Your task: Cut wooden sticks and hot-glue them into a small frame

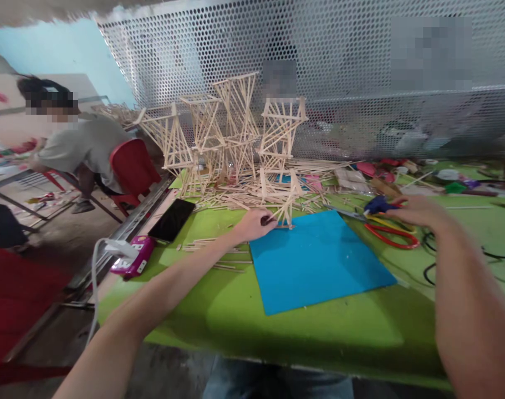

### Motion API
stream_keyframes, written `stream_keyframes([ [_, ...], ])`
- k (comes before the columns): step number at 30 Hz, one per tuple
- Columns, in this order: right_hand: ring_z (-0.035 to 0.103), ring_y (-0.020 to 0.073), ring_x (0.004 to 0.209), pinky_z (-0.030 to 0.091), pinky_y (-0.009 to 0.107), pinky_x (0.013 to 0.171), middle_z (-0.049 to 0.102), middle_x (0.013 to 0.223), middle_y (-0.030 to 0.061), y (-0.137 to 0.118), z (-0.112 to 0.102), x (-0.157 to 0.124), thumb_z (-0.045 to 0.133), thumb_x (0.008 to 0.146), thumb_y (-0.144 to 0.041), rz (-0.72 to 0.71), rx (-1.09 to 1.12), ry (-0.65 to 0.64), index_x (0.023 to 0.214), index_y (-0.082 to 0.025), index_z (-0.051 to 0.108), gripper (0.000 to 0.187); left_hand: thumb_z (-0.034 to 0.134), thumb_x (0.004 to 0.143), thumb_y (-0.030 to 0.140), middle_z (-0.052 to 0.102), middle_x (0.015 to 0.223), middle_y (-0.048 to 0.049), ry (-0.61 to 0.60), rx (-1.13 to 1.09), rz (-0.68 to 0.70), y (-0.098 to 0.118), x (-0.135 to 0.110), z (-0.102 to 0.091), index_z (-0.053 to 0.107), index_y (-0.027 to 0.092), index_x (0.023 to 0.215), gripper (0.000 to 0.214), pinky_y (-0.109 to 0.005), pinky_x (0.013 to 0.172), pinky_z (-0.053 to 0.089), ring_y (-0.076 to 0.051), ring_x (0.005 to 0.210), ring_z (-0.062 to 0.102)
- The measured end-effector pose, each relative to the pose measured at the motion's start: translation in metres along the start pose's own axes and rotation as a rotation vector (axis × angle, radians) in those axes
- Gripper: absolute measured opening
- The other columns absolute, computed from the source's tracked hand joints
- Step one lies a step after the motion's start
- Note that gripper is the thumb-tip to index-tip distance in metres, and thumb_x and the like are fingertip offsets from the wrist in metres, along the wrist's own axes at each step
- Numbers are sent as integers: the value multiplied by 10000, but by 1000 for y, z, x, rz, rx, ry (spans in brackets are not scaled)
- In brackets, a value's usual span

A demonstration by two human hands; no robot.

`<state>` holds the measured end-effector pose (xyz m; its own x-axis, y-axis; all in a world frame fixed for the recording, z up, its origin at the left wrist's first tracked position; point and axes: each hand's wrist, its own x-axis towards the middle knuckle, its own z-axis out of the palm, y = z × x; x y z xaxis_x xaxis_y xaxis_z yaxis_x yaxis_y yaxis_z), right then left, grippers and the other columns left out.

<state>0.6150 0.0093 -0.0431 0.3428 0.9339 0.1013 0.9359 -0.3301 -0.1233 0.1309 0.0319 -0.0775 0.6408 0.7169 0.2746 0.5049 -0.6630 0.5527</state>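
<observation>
My left hand [255, 223] is closed in a pinch on a small wooden stick frame [286, 208] that stands at the far left corner of a blue mat [319, 260]. My right hand [416, 210] reaches over to the right and closes on a blue glue gun [377, 205], just above a pair of red-handled scissors [391, 234]. Behind the mat lies a heap of loose wooden sticks [244, 194], and tall stick towers [231, 130] rise from it.
A green table [219, 310] carries a black phone [172, 219] and a pink power strip [132, 256] at its left edge. Black cables [433, 271] coil at the right. A perforated metal screen [339, 66] backs the table. Another person [73, 144] sits on a red chair at left.
</observation>
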Motion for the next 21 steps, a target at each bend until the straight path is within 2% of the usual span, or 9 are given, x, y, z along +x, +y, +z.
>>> stream_keyframes([
  [3,573,237,625,402,385,653,732,808,180,-2,-12,-6,660,889,-454,89,48,-1,1047,-133,755,370,589,966,369,727,939,-47,1,-5,0,-1,0,1,742,162,923,261,-286,774,464,-156,809,619],
  [5,574,222,619,403,382,656,722,787,139,-10,-23,-15,601,934,-512,133,196,28,1202,-173,687,441,586,969,370,722,921,-44,5,-13,3,-3,1,2,746,166,928,262,-284,762,464,-153,791,618],
  [6,569,207,604,401,376,652,707,749,110,-16,-28,-21,619,926,-531,92,290,6,1195,-188,672,439,588,968,371,720,914,-41,10,-19,7,-4,1,2,746,167,923,262,-283,753,463,-150,778,614],
  [7,557,192,586,396,369,644,681,697,86,-24,-33,-28,635,914,-557,7,379,-62,1106,-191,677,416,594,966,372,719,907,-39,19,-28,12,-5,1,3,746,167,912,262,-283,744,461,-148,763,610],
  [9,539,161,575,399,354,646,632,632,62,-46,-38,-43,631,907,-613,-252,532,-251,846,-189,644,428,611,957,374,718,898,-36,39,-50,22,-8,1,4,748,164,889,259,-283,735,457,-144,748,607],
  [11,560,153,584,410,336,643,643,632,65,-72,-38,-59,611,903,-661,-402,554,-348,704,-194,608,508,629,948,369,721,896,-33,54,-70,25,-9,1,4,751,164,878,249,-282,739,458,-143,753,612],
  [16,632,195,550,468,331,585,692,603,80,-135,-21,-88,654,871,-676,-510,575,-588,721,-178,651,520,645,937,354,715,886,-23,67,-91,16,-9,0,3,759,167,904,222,-272,732,462,-140,760,618],
  [19,655,205,559,494,331,600,712,608,85,-159,-11,-96,621,885,-689,-559,511,-599,701,-179,671,545,651,932,348,716,877,-23,70,-80,13,-8,0,2,757,168,897,212,-271,728,466,-144,764,621],
  [21,652,198,560,502,332,633,705,596,71,-169,-7,-99,607,900,-674,-601,434,-551,647,-192,671,548,651,933,342,724,887,-25,75,-82,16,-7,0,1,754,168,893,207,-271,738,474,-147,778,626],
])
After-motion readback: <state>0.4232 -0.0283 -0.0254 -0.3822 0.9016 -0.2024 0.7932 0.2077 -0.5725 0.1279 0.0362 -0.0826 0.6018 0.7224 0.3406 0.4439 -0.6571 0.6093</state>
